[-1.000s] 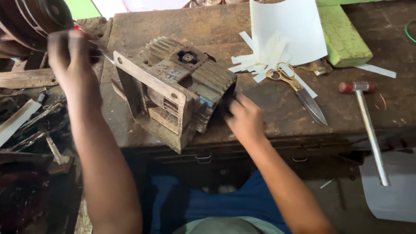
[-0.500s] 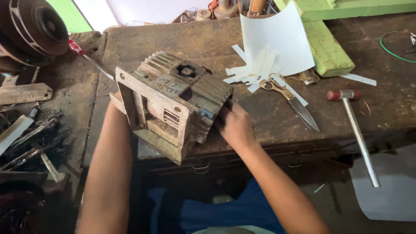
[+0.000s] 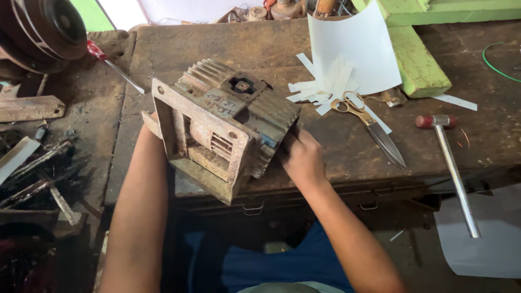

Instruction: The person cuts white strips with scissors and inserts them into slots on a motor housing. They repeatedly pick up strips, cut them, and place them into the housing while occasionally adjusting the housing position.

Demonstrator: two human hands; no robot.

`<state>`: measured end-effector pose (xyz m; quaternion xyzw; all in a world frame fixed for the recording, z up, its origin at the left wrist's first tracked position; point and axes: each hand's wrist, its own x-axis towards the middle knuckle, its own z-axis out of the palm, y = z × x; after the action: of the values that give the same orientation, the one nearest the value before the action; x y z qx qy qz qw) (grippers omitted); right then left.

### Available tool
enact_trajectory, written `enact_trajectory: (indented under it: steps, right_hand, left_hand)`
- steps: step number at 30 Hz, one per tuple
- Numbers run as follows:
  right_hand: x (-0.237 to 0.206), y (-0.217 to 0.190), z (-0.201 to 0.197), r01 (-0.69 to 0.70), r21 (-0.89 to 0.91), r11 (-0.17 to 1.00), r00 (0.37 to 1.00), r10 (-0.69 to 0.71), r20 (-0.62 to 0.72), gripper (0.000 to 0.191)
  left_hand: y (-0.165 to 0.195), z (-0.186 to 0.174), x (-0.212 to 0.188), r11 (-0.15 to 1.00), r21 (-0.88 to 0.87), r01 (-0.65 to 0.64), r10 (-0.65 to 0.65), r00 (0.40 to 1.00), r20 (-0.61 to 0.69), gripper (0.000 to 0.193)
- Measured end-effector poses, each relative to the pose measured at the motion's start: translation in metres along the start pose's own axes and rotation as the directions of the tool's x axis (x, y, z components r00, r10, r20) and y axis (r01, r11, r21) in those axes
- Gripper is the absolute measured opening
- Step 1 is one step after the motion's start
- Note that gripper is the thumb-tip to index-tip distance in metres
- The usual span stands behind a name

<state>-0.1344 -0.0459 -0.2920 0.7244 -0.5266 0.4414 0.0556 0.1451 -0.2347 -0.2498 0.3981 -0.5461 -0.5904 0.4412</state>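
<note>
a rusty finned motor housing sits tilted at the front edge of a dark wooden workbench, in the centre left of the frame, its square flanged opening turned toward the lower left. the right hand presses against the housing's finned right side, fingers curled onto the metal. the left hand is almost wholly hidden behind the housing's left flange; only a bit of it shows beside the rim, so i cannot tell how its fingers are set. both forearms run up from the bottom of the frame.

right of the housing lie gold-handled scissors on a scatter of white paper strips, with a curled white sheet behind them. a small hammer rests at the right, its handle reaching past the bench edge. a red-handled screwdriver lies in the upper left, near a large dark pulley. a green wooden block lies at the upper right.
</note>
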Motion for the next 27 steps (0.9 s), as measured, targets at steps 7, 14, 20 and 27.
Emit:
enact_trajectory:
  steps: [7, 14, 20, 27]
  right_hand:
    - [-0.009, -0.011, -0.002, -0.072, 0.023, 0.997, 0.997, 0.072, -0.011, 0.042]
    - [-0.023, -0.025, 0.003, -0.144, 0.038, 0.989, 0.99, 0.144, -0.005, 0.04]
    - [-0.028, -0.02, 0.008, -0.103, -0.058, 0.993, 0.988, 0.109, 0.111, 0.049]
    - [-0.025, 0.02, -0.008, -0.208, 0.015, 0.978, 0.977, 0.207, 0.047, 0.033]
  left_hand:
    - [0.0, 0.001, 0.0, 1.0, 0.01, -0.015, 0.015, 1.0, 0.006, 0.033]
    - [0.002, 0.004, 0.005, 0.999, 0.014, -0.03, 0.03, 1.0, 0.002, 0.033]
    - [0.002, 0.004, 0.009, 0.999, 0.017, -0.036, 0.036, 0.999, 0.004, 0.033]
    - [-0.001, 0.0, 0.017, 0.998, 0.028, -0.058, 0.058, 0.998, 0.003, 0.033]
